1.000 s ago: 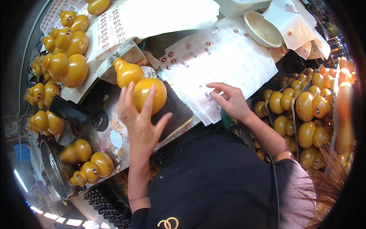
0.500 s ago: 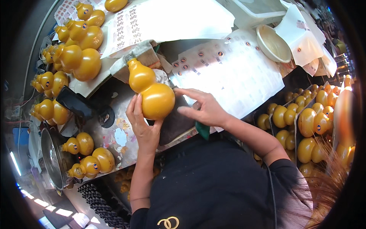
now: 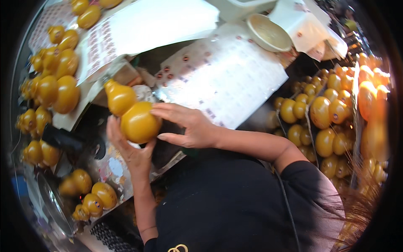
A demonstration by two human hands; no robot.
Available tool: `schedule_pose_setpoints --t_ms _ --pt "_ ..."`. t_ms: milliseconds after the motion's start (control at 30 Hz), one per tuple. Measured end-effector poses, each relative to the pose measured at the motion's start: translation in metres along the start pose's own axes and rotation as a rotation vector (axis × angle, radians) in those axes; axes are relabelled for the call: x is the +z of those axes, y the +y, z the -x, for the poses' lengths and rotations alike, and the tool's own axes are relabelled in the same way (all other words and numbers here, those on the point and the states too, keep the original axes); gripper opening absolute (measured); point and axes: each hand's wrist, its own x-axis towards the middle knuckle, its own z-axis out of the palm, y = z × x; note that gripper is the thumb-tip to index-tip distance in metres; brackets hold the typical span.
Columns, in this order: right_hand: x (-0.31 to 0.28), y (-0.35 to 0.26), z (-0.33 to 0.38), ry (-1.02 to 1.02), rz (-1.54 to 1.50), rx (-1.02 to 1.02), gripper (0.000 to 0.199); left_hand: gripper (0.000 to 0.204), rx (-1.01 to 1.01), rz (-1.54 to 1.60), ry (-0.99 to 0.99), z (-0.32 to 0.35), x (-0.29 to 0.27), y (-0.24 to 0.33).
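Observation:
A glossy yellow gourd-shaped bottle (image 3: 140, 122) lies tilted over the bench, its narrow neck pointing to the upper left. My left hand (image 3: 131, 151) is closed round its broad lower bulb from below and the left, thumb on the near side. From the right, my right hand (image 3: 187, 125) reaches in with fingers stretched and thumb apart. Its fingertips rest at the bulb's right edge. A sheet of round stickers (image 3: 226, 71) spreads just beyond that hand. Under the bottle's neck is a cloth-like pad or block (image 3: 124, 73), partly hidden.
More yellow gourd-shaped bottles (image 3: 67, 94) stand along the left, with others (image 3: 105, 195) at the near left beside a round metal pan (image 3: 52, 206). A black phone-like object on a stand (image 3: 63, 138) sits there too. Far right are a pale bowl (image 3: 268, 33) and divided crates of bottles (image 3: 321, 112).
My right hand has closed in on the bottle, and its fingertips now meet the lower bulb. The whole view has shifted, so bench things appear farther left.

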Motion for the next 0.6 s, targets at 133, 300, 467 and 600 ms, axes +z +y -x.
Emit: schedule_pose_setpoints --t_ms 133,300,467,600 --pt "-0.02 0.01 0.005 -0.022 0.086 0.032 0.044 0.092 0.115 -0.11 -0.005 -0.006 0.006 0.004" --pt "-0.086 0.063 0.013 0.009 0.572 0.394 0.031 0.09 -0.049 0.194 -0.009 0.006 0.015 -0.008" --pt "-0.113 0.044 0.037 -0.135 0.837 0.366 0.036 0.092 -0.104 0.242 -0.015 0.008 0.017 -0.008" --pt "-0.108 0.039 0.053 -0.221 0.959 0.443 0.04 0.088 -0.11 0.281 -0.021 0.008 0.018 -0.006"
